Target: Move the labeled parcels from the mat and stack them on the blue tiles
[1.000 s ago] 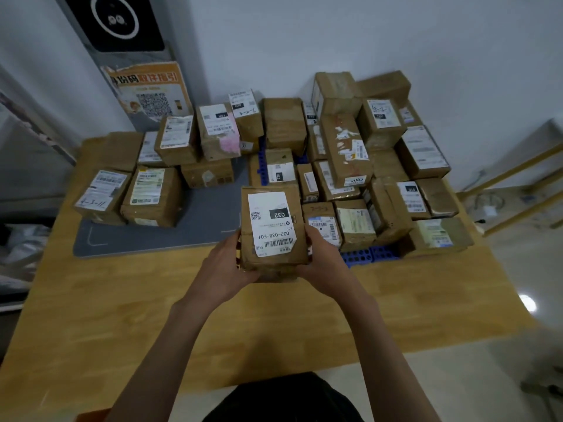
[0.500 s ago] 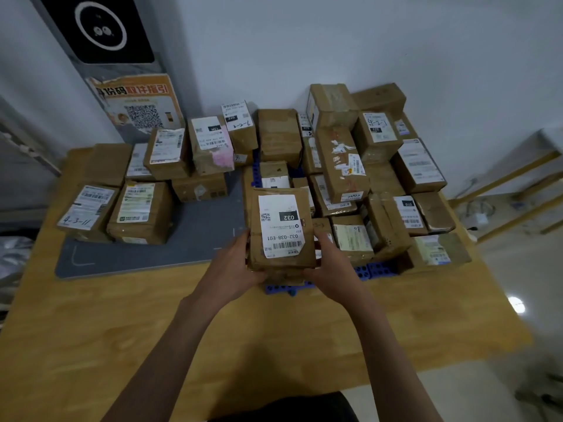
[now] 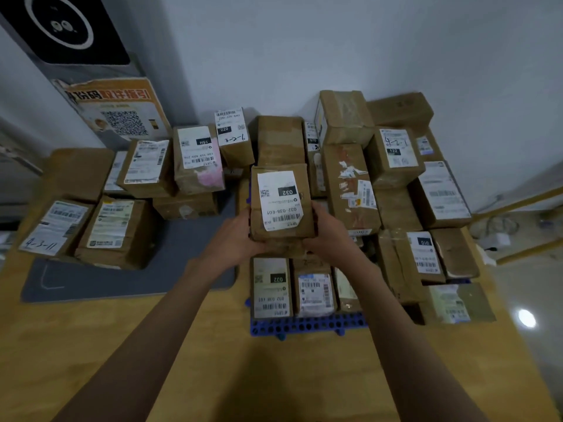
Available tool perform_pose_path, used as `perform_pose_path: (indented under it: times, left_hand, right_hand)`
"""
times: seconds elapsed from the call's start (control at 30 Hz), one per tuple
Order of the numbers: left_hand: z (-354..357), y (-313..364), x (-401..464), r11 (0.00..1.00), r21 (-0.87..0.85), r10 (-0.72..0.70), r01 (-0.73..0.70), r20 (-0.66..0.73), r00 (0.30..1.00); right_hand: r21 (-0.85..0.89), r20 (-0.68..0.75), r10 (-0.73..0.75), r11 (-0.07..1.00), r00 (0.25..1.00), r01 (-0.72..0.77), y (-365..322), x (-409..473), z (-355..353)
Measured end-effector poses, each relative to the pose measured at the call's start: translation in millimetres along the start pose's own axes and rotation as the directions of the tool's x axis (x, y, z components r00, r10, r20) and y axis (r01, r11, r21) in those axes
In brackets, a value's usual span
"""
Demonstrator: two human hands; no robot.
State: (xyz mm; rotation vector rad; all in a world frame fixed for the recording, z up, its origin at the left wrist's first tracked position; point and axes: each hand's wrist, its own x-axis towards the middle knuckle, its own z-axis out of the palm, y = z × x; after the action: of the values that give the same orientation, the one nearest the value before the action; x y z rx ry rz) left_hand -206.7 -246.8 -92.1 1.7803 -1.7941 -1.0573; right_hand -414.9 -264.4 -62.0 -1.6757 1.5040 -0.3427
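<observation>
Both forearms reach forward and converge on one cardboard parcel (image 3: 281,202) with a white label reading 032. The left hand (image 3: 236,236) cups its lower left edge, and the right hand (image 3: 327,234) clasps the lower right, thumbs lying up the sides. The parcel is held over the stack of parcels (image 3: 393,190) on the blue tiles (image 3: 304,325); whether it already rests on a box beneath is unclear. More parcels sit on the grey mat (image 3: 170,260) to the left.
</observation>
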Motion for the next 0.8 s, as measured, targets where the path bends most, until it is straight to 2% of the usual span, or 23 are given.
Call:
perform_pose_path:
  times: [0.33,0.53,0.8]
  left_hand:
    - [6.2,-15.8,87.3,0.994,0.099,-0.042,0.039,0.028,0.999]
    - [29.2,-29.7,100.7,0.977,0.136,-0.178,0.162,0.112,0.978]
    - [21.0,-33.2,94.8,0.983,0.158,-0.117,0.091,0.164,0.979]
  right_hand:
    - [-0.079,-0.004,0.047,0.996,0.999,-0.047,16.2,83.7,-8.1]
    - [-0.1,0.026,0.095,0.991,0.995,-0.092,27.7,96.5,4.7]
    - [-0.135,0.028,0.135,0.982,0.99,-0.13,26.8,90.1,6.4]
